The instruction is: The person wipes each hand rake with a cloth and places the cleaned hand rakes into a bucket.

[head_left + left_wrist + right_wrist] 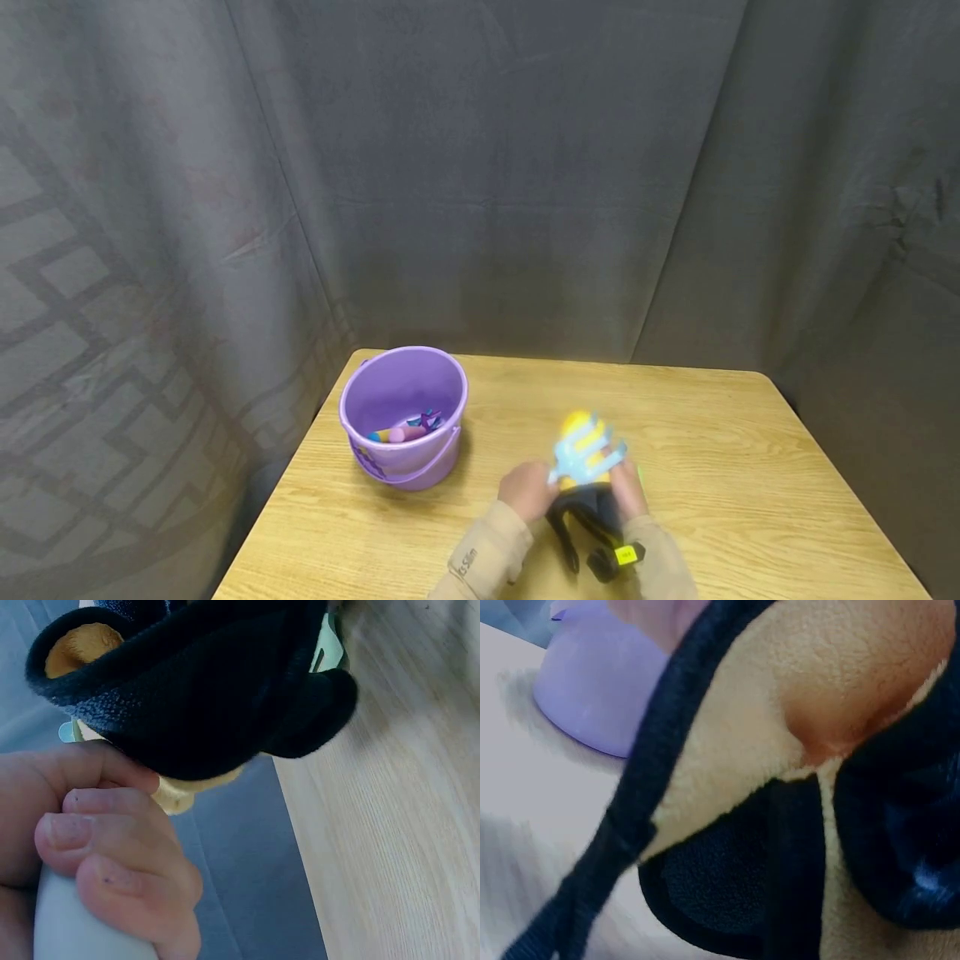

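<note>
My left hand (528, 490) grips the handle of a light-blue toy rake (577, 458); in the left wrist view its fingers curl round the pale handle (79, 922). The tines lie across a yellow-and-black plush item (576, 422), blurred in the head view. On the right side of this plush, my right hand (628, 490) holds it. In the right wrist view the plush shows yellow fabric (727, 757) with black trim and a hollow; its exact kind is unclear. A black strap-like part hangs down toward the table's near side.
A purple bucket (351, 408) with a handle stands at the table's left. Inside lie a pink cylinder (408, 433), a blue-and-yellow piece and purple strands. The wooden table (750, 467) is bounded by grey curtains (510, 208). Something bright green (640, 473) peeks out beside my right hand.
</note>
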### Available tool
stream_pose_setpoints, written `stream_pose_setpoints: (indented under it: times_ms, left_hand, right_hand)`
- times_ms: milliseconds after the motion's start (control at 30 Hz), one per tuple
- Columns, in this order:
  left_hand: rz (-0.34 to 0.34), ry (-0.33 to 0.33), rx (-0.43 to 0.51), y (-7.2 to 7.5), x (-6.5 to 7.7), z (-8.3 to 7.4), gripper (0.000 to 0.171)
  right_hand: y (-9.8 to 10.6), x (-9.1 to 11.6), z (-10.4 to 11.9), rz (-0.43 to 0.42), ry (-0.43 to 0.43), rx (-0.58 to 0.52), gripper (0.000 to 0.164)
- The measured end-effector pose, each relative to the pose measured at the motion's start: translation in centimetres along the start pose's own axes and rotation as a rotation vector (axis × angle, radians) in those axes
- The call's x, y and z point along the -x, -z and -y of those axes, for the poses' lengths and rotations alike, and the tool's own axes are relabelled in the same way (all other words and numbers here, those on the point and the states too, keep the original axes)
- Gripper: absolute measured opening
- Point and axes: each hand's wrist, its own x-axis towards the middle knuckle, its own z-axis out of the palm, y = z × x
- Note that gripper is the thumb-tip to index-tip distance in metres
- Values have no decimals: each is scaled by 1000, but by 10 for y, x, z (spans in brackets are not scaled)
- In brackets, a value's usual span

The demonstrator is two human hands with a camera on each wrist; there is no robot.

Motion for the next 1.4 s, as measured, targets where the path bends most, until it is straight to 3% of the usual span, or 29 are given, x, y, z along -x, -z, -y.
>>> stream_pose_setpoints:
  times_ms: [200,433,667,833,1167,1400]
  left_hand:
    - [26,0,32,0,3,2,20]
    - [27,-11,55,-1,5,4,30]
    - [36,-16,31,-1,6,7,23]
    - [39,-19,19,-3,5,11,23]
    - [63,6,41,-4,6,17,30]
    - [74,7,46,-2,6,18,32]
  right_hand:
    - [6,-4,0,-19,-35,-3,21]
    - [10,-4,0,-76,-23,22,51]
    - [11,-7,0,-124,15,113,47]
    - [13,-8,-2,-132,25,114,48]
    - [19,-7,-1,-130,199,208,36]
    - [22,-7,0,-106,251,245,32]
